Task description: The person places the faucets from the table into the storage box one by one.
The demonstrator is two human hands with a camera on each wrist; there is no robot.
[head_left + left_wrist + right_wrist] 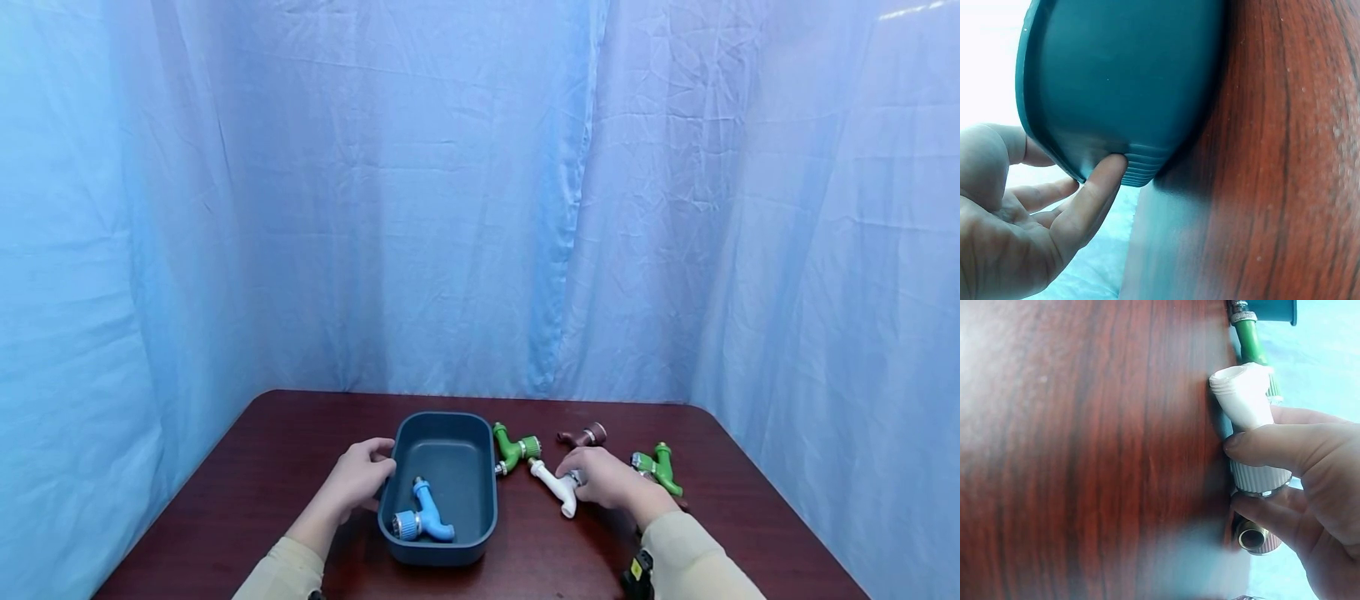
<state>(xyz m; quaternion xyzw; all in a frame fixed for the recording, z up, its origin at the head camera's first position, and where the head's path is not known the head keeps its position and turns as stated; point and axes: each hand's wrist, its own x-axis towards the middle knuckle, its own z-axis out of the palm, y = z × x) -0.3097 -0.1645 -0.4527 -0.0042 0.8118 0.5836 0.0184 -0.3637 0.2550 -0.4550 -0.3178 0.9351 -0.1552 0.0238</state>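
A dark blue-grey rectangular bin stands left of the table's middle, with a light blue faucet lying in its near end. My left hand holds the bin's left side; in the left wrist view, fingers of that hand bend against the outer wall and rim. To the right of the bin, a white plastic faucet is pinched by my right hand. The right wrist view shows the thumb on the ribbed knob of this white faucet, its spout facing the camera.
Close against the bin's right side lies a green faucet. A brown faucet is behind my right hand, and another green faucet lies to its right. Blue curtains surround the dark red wooden table.
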